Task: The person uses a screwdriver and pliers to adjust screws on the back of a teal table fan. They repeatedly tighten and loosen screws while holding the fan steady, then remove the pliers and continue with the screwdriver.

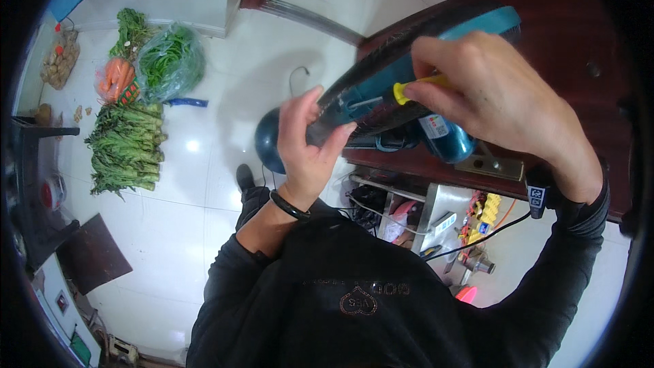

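A standing electric fan with a dark grille and teal parts point(385, 99) is tilted in front of me, seen nearly edge-on. My left hand point(306, 143) grips the lower left edge of its head, thumb on one side and fingers on the other. In my right hand point(487, 85) is a screwdriver with a yellow handle point(402, 93), its thin shaft pointing left along the fan's rim toward my left hand. Whether the tip sits in a screw is too small to tell. Below the head show the fan's teal motor housing point(447, 140) and its round dark base point(268, 142).
On the tiled floor at left lie leafy green vegetables point(129, 146), a bag of greens point(172, 61) and bagged carrots point(117, 78). A dark red door point(572, 75) stands at right. Below it is a cluttered shelf point(443, 208) with cables. A dark rack point(41, 184) lines the far left.
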Motion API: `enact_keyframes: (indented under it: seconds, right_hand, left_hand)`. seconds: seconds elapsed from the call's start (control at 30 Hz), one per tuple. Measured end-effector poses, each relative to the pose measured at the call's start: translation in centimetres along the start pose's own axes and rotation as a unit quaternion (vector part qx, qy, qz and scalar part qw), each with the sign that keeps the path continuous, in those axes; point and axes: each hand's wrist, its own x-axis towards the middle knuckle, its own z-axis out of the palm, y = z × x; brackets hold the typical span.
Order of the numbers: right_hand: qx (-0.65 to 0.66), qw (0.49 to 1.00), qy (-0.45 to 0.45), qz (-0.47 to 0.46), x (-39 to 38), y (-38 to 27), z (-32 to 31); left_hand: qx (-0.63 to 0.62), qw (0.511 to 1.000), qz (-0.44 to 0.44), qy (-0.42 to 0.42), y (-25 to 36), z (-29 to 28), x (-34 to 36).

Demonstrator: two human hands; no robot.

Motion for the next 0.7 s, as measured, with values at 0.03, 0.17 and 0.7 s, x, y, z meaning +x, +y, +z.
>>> enact_keyframes:
  seconds: [0.03,0.17,0.7]
  right_hand:
    - [-0.022,0.999,-0.033,0.022,0.3,-0.1,-0.3]
    - [0.017,0.991,-0.121,0.046,1.8,0.2,-1.3]
    - [-0.237,0.953,-0.001,-0.188,1.8,0.0,-0.1]
  left_hand:
    - [0.002,0.999,0.037,0.007,-0.4,0.4,-0.1]
    - [0.035,0.991,0.125,0.034,-1.4,1.7,-0.7]
    - [0.022,0.994,0.102,0.042,-0.8,2.0,-1.5]
